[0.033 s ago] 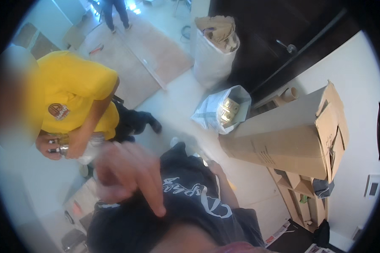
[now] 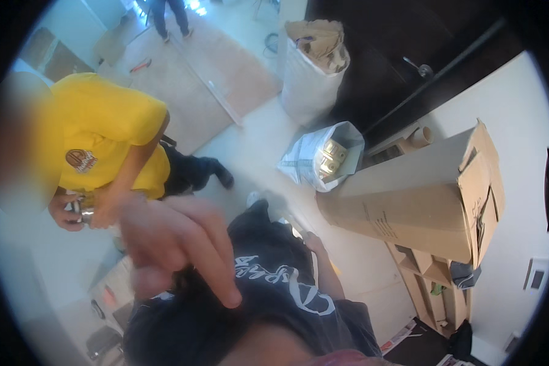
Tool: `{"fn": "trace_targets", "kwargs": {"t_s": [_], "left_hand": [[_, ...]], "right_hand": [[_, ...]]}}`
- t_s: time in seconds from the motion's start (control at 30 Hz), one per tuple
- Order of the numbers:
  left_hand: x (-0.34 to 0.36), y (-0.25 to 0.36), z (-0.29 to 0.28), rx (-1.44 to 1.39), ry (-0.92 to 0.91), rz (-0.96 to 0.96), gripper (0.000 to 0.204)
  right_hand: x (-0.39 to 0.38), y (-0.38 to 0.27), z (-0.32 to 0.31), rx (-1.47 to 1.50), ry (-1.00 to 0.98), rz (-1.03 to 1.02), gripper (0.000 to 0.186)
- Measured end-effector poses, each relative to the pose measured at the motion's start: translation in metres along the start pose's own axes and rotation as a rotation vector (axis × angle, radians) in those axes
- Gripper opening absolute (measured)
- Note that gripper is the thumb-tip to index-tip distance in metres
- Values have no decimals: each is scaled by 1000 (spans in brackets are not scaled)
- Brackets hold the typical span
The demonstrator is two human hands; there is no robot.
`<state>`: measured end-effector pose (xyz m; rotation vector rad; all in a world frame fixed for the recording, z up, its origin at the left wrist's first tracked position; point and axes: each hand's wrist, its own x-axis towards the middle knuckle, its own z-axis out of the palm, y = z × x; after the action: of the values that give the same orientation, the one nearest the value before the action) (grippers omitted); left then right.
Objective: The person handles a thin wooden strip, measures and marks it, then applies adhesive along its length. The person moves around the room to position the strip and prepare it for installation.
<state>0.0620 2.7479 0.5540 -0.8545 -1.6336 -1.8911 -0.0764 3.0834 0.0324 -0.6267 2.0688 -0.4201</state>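
Note:
My left hand point(image 2: 180, 244) is raised close up in front of my dark printed T-shirt point(image 2: 262, 274). Its fingers are apart, some bent and one stretched downward, with nothing visible between them. Down at my side is my right hand point(image 2: 313, 242), small and partly hidden, its fingers closed. A narrow pale thing point(image 2: 296, 232) shows beside it, too unclear to name. Left of me, a person in a yellow T-shirt point(image 2: 110, 122) holds a shiny silvery object point(image 2: 86, 215) in both hands, partly covered by my left hand.
A tall cardboard box point(image 2: 409, 195) stands at the right beside a wooden cubby shelf point(image 2: 430, 268). Nearby are a white sack point(image 2: 302, 155) with pale packages and a taller sack point(image 2: 314, 91) stuffed with cardboard. Brown sheets point(image 2: 177, 91) cover floor at the back, where another person's legs point(image 2: 169, 18) show.
My left hand has shifted slightly and is less blurred. The person in yellow has moved their hands and the silvery object a little. My right hand stays at my side.

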Motion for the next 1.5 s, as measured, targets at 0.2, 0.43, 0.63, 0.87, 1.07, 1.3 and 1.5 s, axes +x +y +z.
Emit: {"fn": "trace_targets", "kwargs": {"t_s": [0.2,0.43,0.63,0.87,1.07,1.3,1.5], "left_hand": [[17,6,21,360,351,546,24],[14,-19,-38,391,444,713,23],[20,-39,-134,357,479,781,25],[41,-21,-235,769,596,841,28],[63,-12,-268,1660,828,713,29],[101,-39,-314,2444,957,501,31],[89,-58,-410,2296,1190,603,27]], "right_hand": [[-9,70,15,125,-67,344,44],[34,45,-23,-125,-60,220,43],[167,-12,-96,-50,-42,222,43],[335,-119,-182,-100,-68,67,43],[480,-248,-211,-156,-124,-264,44],[603,-383,-264,-562,-326,-377,48],[728,-484,-311,-641,-517,-435,35]]}}
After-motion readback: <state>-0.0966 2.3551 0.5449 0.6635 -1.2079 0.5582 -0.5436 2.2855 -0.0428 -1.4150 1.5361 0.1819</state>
